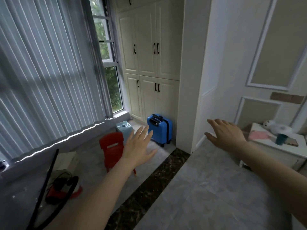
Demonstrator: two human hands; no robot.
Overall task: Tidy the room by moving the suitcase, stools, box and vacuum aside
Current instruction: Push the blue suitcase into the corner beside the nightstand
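Underfoot it's all pale grey marble-look floor (pixel 207 188), with a dark veined stone strip (pixel 149 185) cutting diagonally between the two arms. Both hands are stretched out in mid-air with fingers spread and loose, gripping nothing: left hand (pixel 138 147), right hand (pixel 226 134).

Just past the left hand's fingertips sits the suitcase (pixel 159 130), small, glossy bright blue, hard-shell, upright on its wheels with a black handle on top. It's tucked right against the cream cupboards (pixel 149 63) with black handles, in the corner by a white wall pillar (pixel 196 72).

Partly hidden behind the left hand is a red plastic stool (pixel 112 146) with a slotted back, and beyond that a pale blue stool (pixel 123 128) near the window (pixel 111 83). Further left of that hand, a cardboard box (pixel 66 161) sits low against the wall under the long vertical blinds (pixel 46 72). Below and left of the left wrist is the vacuum (pixel 58 191), red and black, with a black hose looping up.

Off beyond the right hand there's a white cabinet (pixel 282 150) with a dark green cup (pixel 281 138) and a white plush toy (pixel 275 127) on it.
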